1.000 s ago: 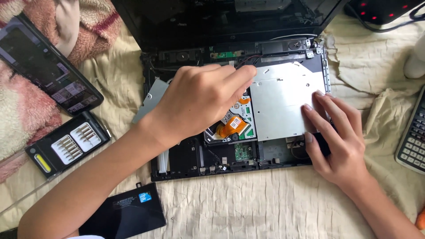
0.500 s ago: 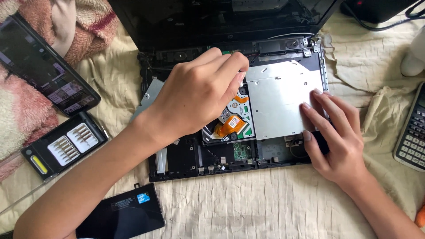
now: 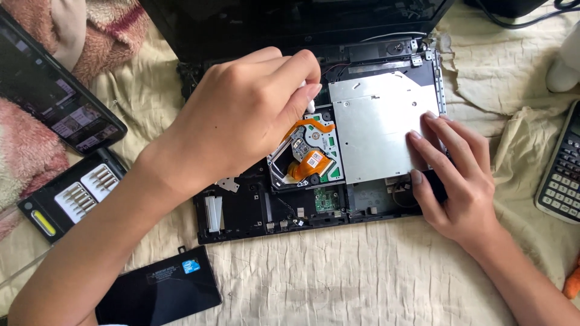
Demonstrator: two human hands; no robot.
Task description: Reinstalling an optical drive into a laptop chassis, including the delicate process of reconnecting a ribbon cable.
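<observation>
Since the earlier frame the left hand (image 3: 241, 115) has risen to upper centre, fingers pinching a small white piece, while the right hand (image 3: 459, 181) presses flat, fingers spread, steadying the silver optical drive (image 3: 380, 127) in the opened laptop (image 3: 241, 211), which next wants careful lifting.

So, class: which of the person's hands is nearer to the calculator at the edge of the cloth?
Right. The right hand rests on the silver drive just beside the calculator; the left hand is across the opened laptop, far from it.

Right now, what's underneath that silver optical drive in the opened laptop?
The silver optical drive sits in the black laptop chassis. Beside its left edge show a green circuit board and orange ribbon cable. What lies directly under its metal cover is hidden. The right hand rests on its right side.
</observation>
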